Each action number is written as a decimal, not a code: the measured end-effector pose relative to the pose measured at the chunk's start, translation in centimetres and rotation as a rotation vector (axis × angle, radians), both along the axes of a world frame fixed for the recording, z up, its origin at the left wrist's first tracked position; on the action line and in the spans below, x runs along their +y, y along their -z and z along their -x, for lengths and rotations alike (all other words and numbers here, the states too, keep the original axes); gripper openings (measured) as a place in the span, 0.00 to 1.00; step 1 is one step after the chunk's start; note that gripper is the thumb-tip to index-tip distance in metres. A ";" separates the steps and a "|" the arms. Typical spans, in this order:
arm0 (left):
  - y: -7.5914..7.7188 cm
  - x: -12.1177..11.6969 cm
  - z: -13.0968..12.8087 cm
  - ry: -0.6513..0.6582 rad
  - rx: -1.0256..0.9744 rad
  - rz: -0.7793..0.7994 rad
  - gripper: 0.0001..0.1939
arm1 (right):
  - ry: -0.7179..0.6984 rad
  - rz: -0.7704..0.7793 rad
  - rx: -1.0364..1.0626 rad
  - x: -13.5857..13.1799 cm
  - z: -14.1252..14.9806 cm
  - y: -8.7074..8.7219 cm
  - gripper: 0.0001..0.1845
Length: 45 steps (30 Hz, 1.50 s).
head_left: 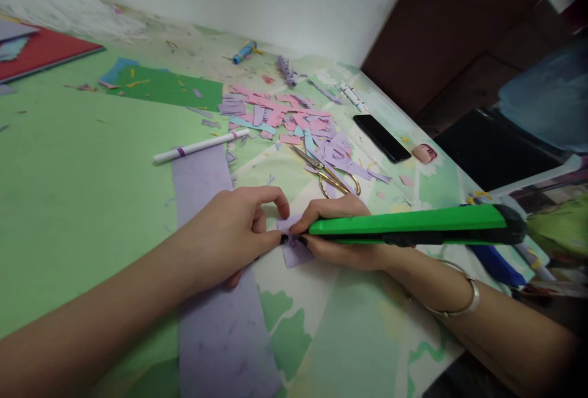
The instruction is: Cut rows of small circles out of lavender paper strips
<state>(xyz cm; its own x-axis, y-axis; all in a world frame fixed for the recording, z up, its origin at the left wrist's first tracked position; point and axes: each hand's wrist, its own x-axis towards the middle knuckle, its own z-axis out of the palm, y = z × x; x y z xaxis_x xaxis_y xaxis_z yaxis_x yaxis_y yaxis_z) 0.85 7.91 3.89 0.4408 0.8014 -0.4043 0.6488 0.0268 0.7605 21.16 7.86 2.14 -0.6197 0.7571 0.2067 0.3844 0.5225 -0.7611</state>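
Observation:
My right hand grips a green utility knife with its tip against a small lilac paper piece. My left hand is closed in a pinch, fingertips pressing that same piece beside the knife tip. A long lilac paper strip lies under my left hand and runs toward me. A silver bangle sits on my right wrist.
Gold scissors lie just beyond my hands amid pink, lilac and blue paper scraps. A white marker, a black phone, a green sheet and a red sheet rest on the green table. A dark cabinet stands right.

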 end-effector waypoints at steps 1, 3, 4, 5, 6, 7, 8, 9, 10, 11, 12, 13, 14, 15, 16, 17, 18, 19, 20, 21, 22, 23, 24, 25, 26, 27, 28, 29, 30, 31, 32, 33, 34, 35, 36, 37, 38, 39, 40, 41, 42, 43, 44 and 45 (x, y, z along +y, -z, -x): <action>0.0 0.0 0.0 -0.001 0.001 -0.002 0.08 | -0.007 -0.004 0.004 0.0 0.0 0.0 0.08; 0.0 0.0 0.0 0.000 0.001 -0.006 0.08 | -0.017 -0.009 0.014 0.0 0.0 0.1 0.08; 0.0 0.0 0.0 0.001 0.000 -0.007 0.08 | -0.020 -0.007 0.018 0.0 0.0 0.1 0.08; 0.1 0.0 0.1 -0.001 -0.002 -0.008 0.08 | -0.019 -0.006 0.020 0.0 0.0 0.0 0.07; 0.1 0.0 0.1 -0.003 -0.005 -0.004 0.08 | -0.021 -0.004 0.021 0.0 0.0 0.0 0.07; 0.1 0.0 0.1 -0.006 -0.010 -0.001 0.08 | -0.015 -0.006 0.020 0.0 0.0 -0.1 0.07; 0.2 0.0 0.1 -0.007 -0.012 -0.002 0.08 | -0.012 -0.008 0.020 0.0 0.0 -0.1 0.07; 0.2 0.0 0.1 -0.008 -0.014 -0.006 0.08 | -0.012 -0.009 0.018 0.0 0.0 -0.1 0.07; 0.3 0.1 0.1 -0.009 -0.015 -0.011 0.08 | -0.012 -0.011 0.016 0.0 0.0 -0.2 0.07; 0.3 0.1 0.0 -0.011 -0.015 -0.014 0.07 | -0.009 -0.012 0.015 0.0 0.0 -0.2 0.07; 0.3 0.1 0.0 -0.012 -0.013 -0.014 0.07 | -0.011 -0.015 0.016 -0.1 0.0 -0.2 0.07; 0.4 0.1 0.0 -0.014 -0.013 -0.013 0.07 | -0.010 -0.020 0.020 -0.1 0.0 -0.1 0.07; 0.4 0.2 0.0 -0.014 -0.014 -0.010 0.07 | -0.011 -0.022 0.023 -0.1 0.0 -0.1 0.07; 0.4 0.2 0.0 -0.016 -0.013 -0.005 0.07 | -0.007 -0.025 0.026 -0.1 0.0 -0.1 0.07; 0.4 0.2 0.0 -0.016 -0.013 -0.003 0.07 | -0.004 -0.028 0.027 -0.1 0.0 0.0 0.07; 0.4 0.2 0.0 -0.016 -0.014 0.000 0.07 | 0.001 -0.030 0.026 -0.1 0.0 0.0 0.07; 0.3 0.1 0.0 -0.016 -0.013 0.003 0.07 | 0.010 -0.031 0.022 -0.1 0.1 0.0 0.07; 0.3 0.1 0.0 -0.015 -0.011 0.003 0.07 | 0.021 -0.032 0.017 -0.1 0.1 0.0 0.06; 0.3 0.1 0.0 -0.014 -0.009 0.001 0.07 | 0.032 -0.033 0.012 -0.2 0.2 0.1 0.06; 0.3 0.1 0.1 -0.011 -0.008 -0.003 0.07 | 0.039 -0.035 0.009 -0.2 0.2 0.1 0.05; 0.3 0.0 0.1 -0.009 -0.007 -0.005 0.07 | 0.044 -0.036 0.007 -0.2 0.3 0.1 0.05; 0.3 0.0 0.1 -0.010 -0.006 -0.004 0.07 | 0.049 -0.039 0.007 -0.2 0.3 0.0 0.05; 0.3 0.0 0.2 -0.013 -0.009 -0.004 0.07 | 0.049 -0.045 0.010 -0.2 0.3 0.0 0.05; 0.4 0.0 0.2 -0.014 -0.015 -0.001 0.08 | 0.045 -0.048 0.015 -0.2 0.3 0.0 0.05; 0.4 0.0 0.1 -0.018 -0.021 -0.001 0.08 | 0.033 -0.042 0.021 -0.2 0.3 -0.1 0.06; 0.5 0.0 0.1 -0.024 -0.023 -0.005 0.08 | 0.018 -0.027 0.029 -0.2 0.2 -0.2 0.06; 0.5 -0.1 0.0 -0.028 -0.021 -0.019 0.08 | 0.009 -0.001 0.046 -0.1 0.1 -0.3 0.06; 0.6 -0.1 -0.1 -0.036 -0.014 -0.042 0.08 | 0.020 0.038 0.078 -0.1 0.0 -0.4 0.06; 0.7 -0.1 -0.2 -0.045 -0.003 -0.078 0.09 | 0.054 0.085 0.132 0.0 -0.2 -0.5 0.06; 0.8 -0.1 -0.3 -0.051 0.007 -0.127 0.09 | 0.106 0.137 0.206 0.1 -0.3 -0.5 0.05; 0.9 -0.2 -0.4 -0.054 0.014 -0.187 0.10 | 0.176 0.193 0.296 0.2 -0.4 -0.5 0.05; 1.0 -0.2 -0.4 -0.050 0.020 -0.247 0.11 | 0.231 0.240 0.390 0.2 -0.5 -0.4 0.05; 1.2 -0.2 -0.5 -0.040 0.026 -0.299 0.10 | 0.277 0.278 0.467 0.3 -0.6 -0.3 0.05; 1.3 -0.2 -0.5 -0.022 0.035 -0.332 0.09 | 0.306 0.296 0.524 0.4 -0.7 -0.1 0.05; 1.4 -0.2 -0.6 0.000 0.050 -0.344 0.06 | 0.322 0.297 0.557 0.5 -0.7 0.0 0.05; 1.5 -0.2 -0.6 0.021 0.068 -0.338 0.04 | 0.335 0.283 0.570 0.5 -0.8 0.0 0.05; 1.5 -0.2 -0.6 0.033 0.083 -0.325 0.04 | 0.338 0.259 0.568 0.5 -0.7 0.0 0.04; 1.6 -0.3 -0.7 0.034 0.089 -0.316 0.04 | 0.337 0.228 0.555 0.5 -0.7 -0.1 0.04; 1.6 -0.3 -0.7 0.022 0.086 -0.317 0.04 | 0.339 0.192 0.531 0.5 -0.6 -0.2 0.04; 1.6 -0.4 -0.8 0.000 0.077 -0.328 0.06 | 0.348 0.151 0.504 0.5 -0.6 -0.4 0.04; 1.5 -0.5 -0.9 -0.019 0.072 -0.347 0.09 | 0.366 0.108 0.475 0.4 -0.6 -0.6 0.04; 1.5 -0.7 -1.0 -0.029 0.076 -0.372 0.14 | 0.394 0.064 0.453 0.4 -0.6 -0.8 0.04; 1.5 -0.8 -1.1 -0.029 0.091 -0.399 0.17 | 0.431 0.022 0.439 0.3 -0.6 -1.0 0.05; 1.4 -0.9 -1.1 -0.018 0.114 -0.423 0.18 | 0.469 -0.016 0.433 0.3 -0.6 -1.2 0.05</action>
<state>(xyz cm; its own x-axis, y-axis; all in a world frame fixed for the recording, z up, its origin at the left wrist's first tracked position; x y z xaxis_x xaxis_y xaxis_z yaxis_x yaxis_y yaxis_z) 1.98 7.03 2.44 0.3965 0.9142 -0.0838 0.7313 -0.2594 0.6308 21.76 8.20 3.31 -0.0807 0.9223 0.3780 0.2342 0.3861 -0.8922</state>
